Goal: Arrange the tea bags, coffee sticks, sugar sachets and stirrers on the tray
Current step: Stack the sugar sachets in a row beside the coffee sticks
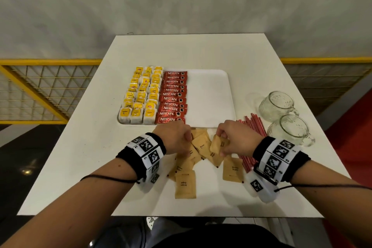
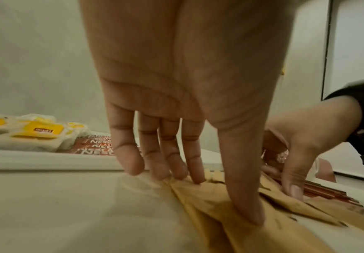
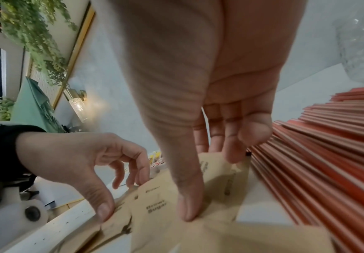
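Brown sugar sachets (image 1: pixel 185 185) lie scattered on the table just in front of the white tray (image 1: pixel 209 96). My left hand (image 1: pixel 187 143) reaches down onto the pile, thumb and fingertips pinching sachets (image 2: pixel 198 202) against the table. My right hand (image 1: pixel 221 145) pinches one sachet (image 3: pixel 220 179), tilted up off the pile, with the thumb in front and the fingers behind. Yellow tea bags (image 1: pixel 141 96) fill the tray's left side in rows. Red coffee sticks (image 1: pixel 173 98) lie in a column beside them. Red stirrers (image 1: pixel 253 127) sit in a heap on the table by my right wrist.
Two glass cups (image 1: pixel 275 104) (image 1: pixel 289 129) stand on the table to the right of the stirrers. The tray's right half is bare. The table's near edge runs below my forearms, and a yellow mesh railing stands behind the table.
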The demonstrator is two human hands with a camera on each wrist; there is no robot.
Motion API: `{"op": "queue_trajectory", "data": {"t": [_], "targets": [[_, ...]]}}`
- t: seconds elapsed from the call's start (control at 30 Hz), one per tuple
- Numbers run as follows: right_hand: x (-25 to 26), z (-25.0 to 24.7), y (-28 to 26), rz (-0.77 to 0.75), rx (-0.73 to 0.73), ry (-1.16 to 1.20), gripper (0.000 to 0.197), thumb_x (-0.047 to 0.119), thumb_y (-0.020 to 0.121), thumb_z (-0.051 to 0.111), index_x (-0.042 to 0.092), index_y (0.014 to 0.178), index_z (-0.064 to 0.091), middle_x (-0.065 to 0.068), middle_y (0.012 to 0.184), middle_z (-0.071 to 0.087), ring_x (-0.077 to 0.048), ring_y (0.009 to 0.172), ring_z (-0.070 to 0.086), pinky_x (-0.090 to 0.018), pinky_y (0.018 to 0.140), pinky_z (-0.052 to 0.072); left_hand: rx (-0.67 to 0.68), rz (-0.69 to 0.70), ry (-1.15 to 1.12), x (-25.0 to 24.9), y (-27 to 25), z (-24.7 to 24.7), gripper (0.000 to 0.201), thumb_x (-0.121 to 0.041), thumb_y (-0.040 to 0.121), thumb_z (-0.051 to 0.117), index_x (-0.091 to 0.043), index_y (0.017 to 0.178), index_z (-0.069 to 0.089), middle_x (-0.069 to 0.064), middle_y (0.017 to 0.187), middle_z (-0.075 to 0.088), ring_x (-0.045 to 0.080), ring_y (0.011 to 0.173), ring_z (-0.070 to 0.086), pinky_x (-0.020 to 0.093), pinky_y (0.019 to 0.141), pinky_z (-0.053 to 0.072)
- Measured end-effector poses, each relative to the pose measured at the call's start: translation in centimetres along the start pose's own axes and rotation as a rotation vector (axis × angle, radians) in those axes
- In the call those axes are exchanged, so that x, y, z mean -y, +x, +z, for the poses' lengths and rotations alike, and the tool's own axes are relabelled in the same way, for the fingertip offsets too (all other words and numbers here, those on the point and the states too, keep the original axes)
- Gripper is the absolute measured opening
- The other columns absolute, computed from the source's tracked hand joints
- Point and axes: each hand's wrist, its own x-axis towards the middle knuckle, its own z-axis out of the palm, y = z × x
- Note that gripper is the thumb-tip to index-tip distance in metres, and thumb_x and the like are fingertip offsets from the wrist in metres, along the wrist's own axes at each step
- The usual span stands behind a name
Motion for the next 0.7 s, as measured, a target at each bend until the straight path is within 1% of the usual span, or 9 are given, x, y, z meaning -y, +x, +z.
{"op": "queue_trajectory", "data": {"t": [0.07, 0.13, 0.23, 0.33, 0.4, 0.47, 0.57, 0.63, 0.7], "targets": [[-0.2, 0.0, -0.1, -0.014, -0.023, 0.026, 0.046, 0.028, 0.068, 0.083, 0.02, 0.106, 0.058, 0.004, 0.1, 0.053, -0.013, 0.09, 0.052, -0.024, 0.073, 0.042, -0.025, 0.022, -0.003, -0.1, 0.0, -0.1, 0.021, -0.035, 0.078, 0.074, -0.029, 0.098, 0.068, -0.01, 0.102, 0.057, 0.014, 0.098, 0.058, 0.027, 0.078, 0.048], [-0.5, 0.1, -0.1, -0.018, -0.042, 0.058, 0.041, 0.027, 0.071, 0.082, 0.019, 0.104, 0.058, 0.004, 0.098, 0.055, -0.012, 0.088, 0.053, -0.023, 0.071, 0.041, -0.039, 0.019, -0.006, -0.1, 0.0, 0.1, 0.021, -0.034, 0.078, 0.073, -0.03, 0.097, 0.068, -0.013, 0.098, 0.058, 0.012, 0.097, 0.059, 0.026, 0.075, 0.047], [-0.9, 0.2, -0.1, -0.02, -0.054, 0.085, 0.039, 0.027, 0.072, 0.08, 0.02, 0.104, 0.058, 0.005, 0.095, 0.057, -0.011, 0.087, 0.055, -0.022, 0.07, 0.04, -0.037, -0.013, -0.006, 0.0, 0.0, 0.8, 0.041, -0.043, 0.075, 0.074, -0.03, 0.111, 0.06, -0.012, 0.108, 0.057, 0.01, 0.099, 0.056, 0.027, 0.08, 0.047], [-0.9, 0.3, -0.3, -0.033, -0.064, 0.111, 0.036, 0.026, 0.074, 0.08, 0.02, 0.103, 0.059, 0.006, 0.092, 0.059, -0.011, 0.086, 0.057, -0.022, 0.071, 0.043, -0.012, -0.053, -0.023, 0.0, -0.1, 1.2, 0.052, -0.045, 0.072, 0.078, -0.03, 0.115, 0.054, -0.014, 0.104, 0.053, 0.011, 0.101, 0.055, 0.029, 0.083, 0.046], [-0.8, 0.1, -0.5, -0.049, -0.069, 0.164, 0.029, 0.023, 0.077, 0.077, 0.02, 0.101, 0.061, 0.004, 0.093, 0.062, -0.011, 0.083, 0.058, -0.023, 0.072, 0.047, -0.008, -0.061, -0.044, 0.3, -0.1, 1.1, 0.044, -0.041, 0.073, 0.078, -0.028, 0.108, 0.055, -0.013, 0.094, 0.052, 0.012, 0.094, 0.055, 0.027, 0.076, 0.044], [-0.8, -0.4, -0.7, -0.056, -0.076, 0.245, 0.02, 0.022, 0.08, 0.075, 0.022, 0.095, 0.062, 0.005, 0.091, 0.064, -0.009, 0.079, 0.058, -0.021, 0.071, 0.048, -0.036, -0.027, -0.099, 0.9, -0.4, 0.7, 0.028, -0.034, 0.076, 0.077, -0.02, 0.091, 0.058, -0.01, 0.081, 0.053, 0.014, 0.08, 0.053, 0.025, 0.066, 0.04], [-0.6, -1.8, -0.9, -0.057, -0.056, 0.382, 0.018, 0.024, 0.077, 0.078, 0.023, 0.091, 0.067, 0.008, 0.085, 0.066, -0.006, 0.074, 0.06, -0.017, 0.068, 0.047, -0.107, -0.003, -0.297, 1.7, -0.9, -0.8, 0.019, -0.026, 0.082, 0.075, -0.013, 0.08, 0.06, -0.005, 0.073, 0.057, 0.01, 0.066, 0.056, 0.019, 0.057, 0.043], [0.3, -2.7, -1.0, -0.083, -0.02, 0.56, 0.02, 0.02, 0.077, 0.079, 0.017, 0.093, 0.068, 0.002, 0.085, 0.067, -0.008, 0.071, 0.06, -0.02, 0.066, 0.049, -0.161, -0.031, -0.582, 1.7, -1.1, -2.0, 0.016, -0.018, 0.087, 0.07, -0.007, 0.087, 0.058, 0.004, 0.083, 0.062, 0.015, 0.071, 0.066, 0.026, 0.058, 0.056], [1.5, -3.2, -0.7, -0.107, -0.008, 0.754, 0.018, 0.012, 0.078, 0.077, 0.013, 0.093, 0.066, -0.003, 0.08, 0.065, -0.01, 0.064, 0.057, -0.021, 0.057, 0.047, -0.157, -0.044, -0.838, 1.1, -1.2, -2.8, 0.014, -0.01, 0.091, 0.063, -0.001, 0.097, 0.054, 0.013, 0.093, 0.064, 0.023, 0.078, 0.07, 0.035, 0.062, 0.061]]}}
